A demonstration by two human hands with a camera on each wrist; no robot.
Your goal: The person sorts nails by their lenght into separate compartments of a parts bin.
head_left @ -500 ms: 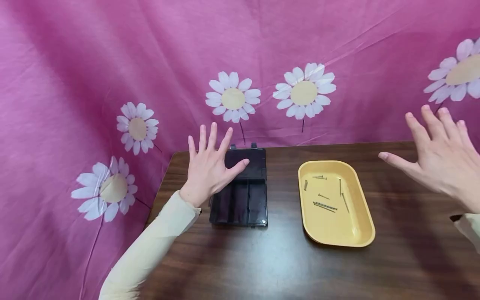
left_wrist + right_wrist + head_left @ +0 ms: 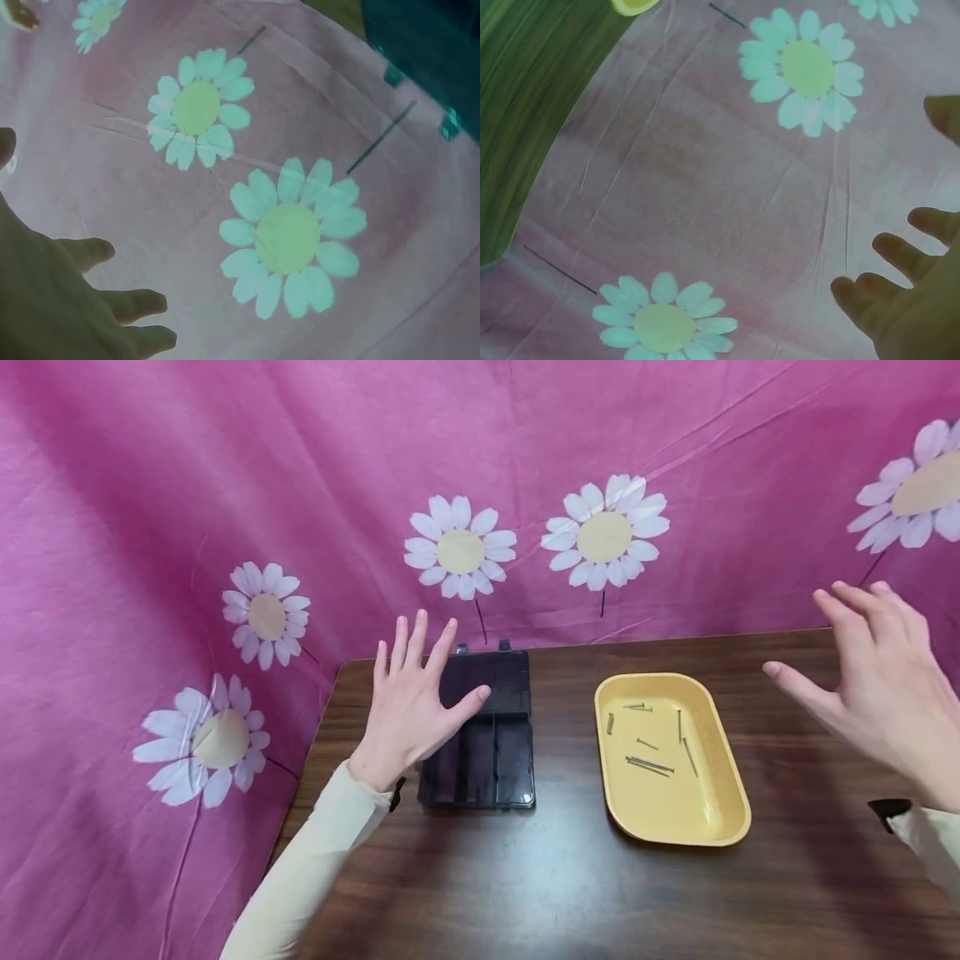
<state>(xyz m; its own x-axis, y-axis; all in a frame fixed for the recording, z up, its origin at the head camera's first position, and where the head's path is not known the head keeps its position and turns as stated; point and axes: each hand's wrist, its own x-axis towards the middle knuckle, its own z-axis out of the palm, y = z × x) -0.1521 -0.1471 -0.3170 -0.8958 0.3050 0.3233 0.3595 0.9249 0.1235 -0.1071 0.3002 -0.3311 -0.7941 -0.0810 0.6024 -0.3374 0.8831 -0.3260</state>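
My left hand [image 2: 408,714] is raised with fingers spread, overlapping the left side of a black compartment box [image 2: 514,760] in the head view. The box lies with its lid [image 2: 498,681] folded back toward the far table edge, and its compartments look bare. To the right of a yellow tray [image 2: 660,818], my right hand [image 2: 885,693] hovers, fingers apart and slightly bent, holding nothing. Several thin metal screws or nails [image 2: 649,766] are scattered in the tray. Both wrist views show the fingers [image 2: 135,304] against the cloth, touching no object.
The brown wooden table [image 2: 555,885] carries the box and tray, a gap of bare wood between them. Behind it and to the left hangs a pink cloth [image 2: 360,443] with white daisies, right at the table's far edge.
The fingers of my right hand have bent a little and drawn together. My left hand has tilted slightly and shifted a little left. Box and tray lie as before; the view shifted slightly.
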